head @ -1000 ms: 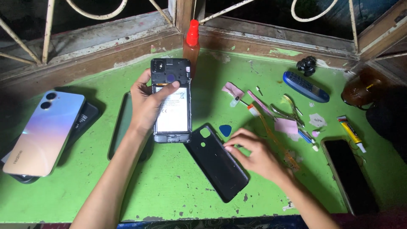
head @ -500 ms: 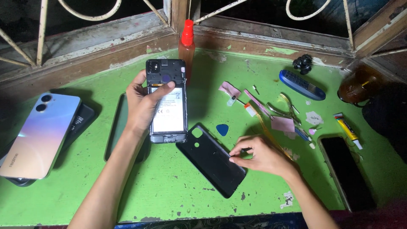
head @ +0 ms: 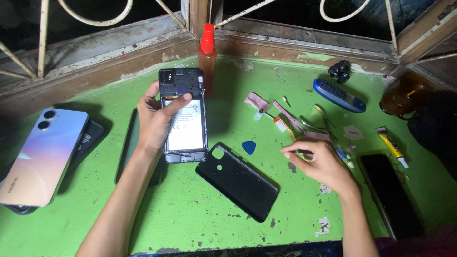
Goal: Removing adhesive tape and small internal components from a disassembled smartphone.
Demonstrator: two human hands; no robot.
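Left hand (head: 159, 119) gripped the opened phone (head: 184, 116), long axis running near-to-far, thumb across its back. Right hand (head: 319, 164) sat well right of it, fingers pinched on a small dark tool (head: 303, 152). Black back cover (head: 236, 182) lay between them.

Bare green table (head: 190, 209) lies open near the front edge; the black back cover (head: 238, 182) and blue pick (head: 248, 147) crowd the middle.

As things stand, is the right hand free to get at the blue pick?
Probably yes: the right hand pinches only a thin dark tool, and the blue pick lies uncovered on bare green table just to its left.
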